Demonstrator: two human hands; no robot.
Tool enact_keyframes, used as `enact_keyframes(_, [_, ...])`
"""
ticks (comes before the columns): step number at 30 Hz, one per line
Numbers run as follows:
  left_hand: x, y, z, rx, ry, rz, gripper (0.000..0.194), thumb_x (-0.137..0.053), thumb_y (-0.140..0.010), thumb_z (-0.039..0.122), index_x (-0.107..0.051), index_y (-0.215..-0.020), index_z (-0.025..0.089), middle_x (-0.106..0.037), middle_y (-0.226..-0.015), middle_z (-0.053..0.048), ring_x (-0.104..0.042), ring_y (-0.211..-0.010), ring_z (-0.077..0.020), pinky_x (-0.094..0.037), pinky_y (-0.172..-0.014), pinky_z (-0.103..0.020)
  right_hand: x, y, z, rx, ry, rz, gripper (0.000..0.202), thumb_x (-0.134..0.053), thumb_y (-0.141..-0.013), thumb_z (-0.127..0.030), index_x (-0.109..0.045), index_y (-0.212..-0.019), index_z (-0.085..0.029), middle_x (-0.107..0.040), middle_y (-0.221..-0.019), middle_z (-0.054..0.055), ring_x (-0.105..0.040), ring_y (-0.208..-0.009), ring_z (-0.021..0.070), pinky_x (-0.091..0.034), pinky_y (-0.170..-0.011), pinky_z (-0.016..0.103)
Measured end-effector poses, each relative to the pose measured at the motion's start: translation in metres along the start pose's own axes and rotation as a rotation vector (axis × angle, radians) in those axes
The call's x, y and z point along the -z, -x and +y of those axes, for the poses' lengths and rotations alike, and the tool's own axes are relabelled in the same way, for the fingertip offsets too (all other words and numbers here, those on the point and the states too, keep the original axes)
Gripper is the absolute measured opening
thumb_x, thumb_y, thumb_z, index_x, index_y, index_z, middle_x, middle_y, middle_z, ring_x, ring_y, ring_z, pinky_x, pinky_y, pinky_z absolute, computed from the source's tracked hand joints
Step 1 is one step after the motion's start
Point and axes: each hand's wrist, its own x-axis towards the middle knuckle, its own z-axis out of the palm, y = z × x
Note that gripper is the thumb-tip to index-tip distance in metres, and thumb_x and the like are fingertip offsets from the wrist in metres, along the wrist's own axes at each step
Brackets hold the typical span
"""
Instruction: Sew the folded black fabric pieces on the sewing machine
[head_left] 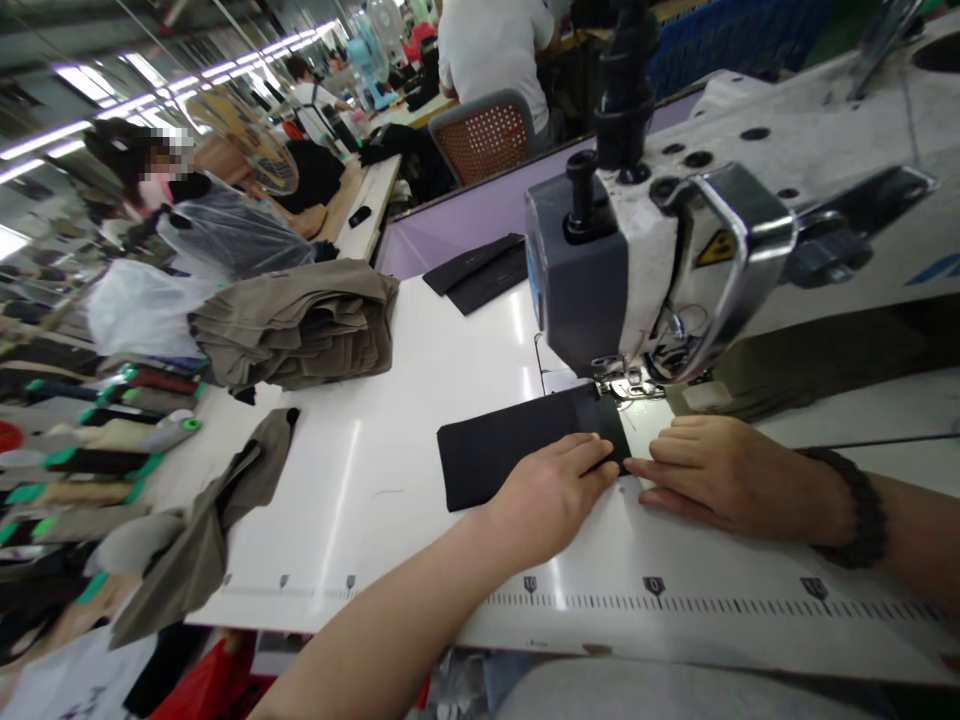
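A folded black fabric piece (510, 440) lies flat on the white sewing table, its upper right edge by the presser foot (634, 385) of a sewing machine (577, 270). My left hand (555, 490) rests on the right part of the fabric, fingers stretched out and lying flat. At the fabric's lower right corner, my right hand (727, 480) lies on the table, a fingertip at the edge and the thumb apart. Whether that fingertip presses on the cloth or only touches its side, I cannot tell.
Two black fabric pieces (480, 270) lie behind the machine head. A stack of khaki fabric (300, 320) stands at the left, and a loose khaki piece (217, 530) hangs over the table's left edge. Thread spools (97, 460) sit beyond it. Co-workers sit farther back, one on a brown chair (484, 135).
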Motion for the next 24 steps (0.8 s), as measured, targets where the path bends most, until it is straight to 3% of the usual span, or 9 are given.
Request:
enact_keyframes(7, [0.000,0.000,0.001,-0.014,-0.044,0.022,0.029,-0.034,-0.093,0.017,-0.056,-0.107,0.005,-0.056,-0.118,-0.013,-0.049,-0.115,-0.0202,-0.042,-0.099,-0.032,-0.002,0.000,-0.003,-0.017,0.024,-0.005,0.029,-0.038,-0.091,-0.026,-0.059,-0.074,-0.015,-0.051,-0.061,0.000,-0.046,-0.057,0.0125,-0.032,-0.056,0.028])
enact_keyframes(18, [0.000,-0.011,-0.019,0.007,-0.043,0.017,0.028,-0.036,-0.091,0.014,-0.054,-0.110,0.004,-0.055,-0.119,-0.014,-0.048,-0.117,-0.0194,-0.042,-0.100,-0.032,-0.008,-0.002,0.007,-0.123,0.123,-0.024,0.030,-0.040,-0.090,-0.033,-0.064,-0.091,-0.015,-0.054,-0.062,0.002,-0.047,-0.055,0.0138,-0.032,-0.053,0.029])
enact_keyframes(24, [-0.001,-0.020,-0.031,0.027,-0.035,0.050,0.025,-0.040,-0.090,0.014,-0.056,-0.106,0.004,-0.057,-0.115,-0.015,-0.051,-0.113,-0.0215,-0.043,-0.098,-0.032,-0.014,-0.002,0.012,-0.216,0.133,-0.014,0.032,-0.038,-0.090,-0.034,-0.063,-0.096,-0.015,-0.061,-0.070,0.005,-0.054,-0.064,0.0159,-0.037,-0.059,0.029])
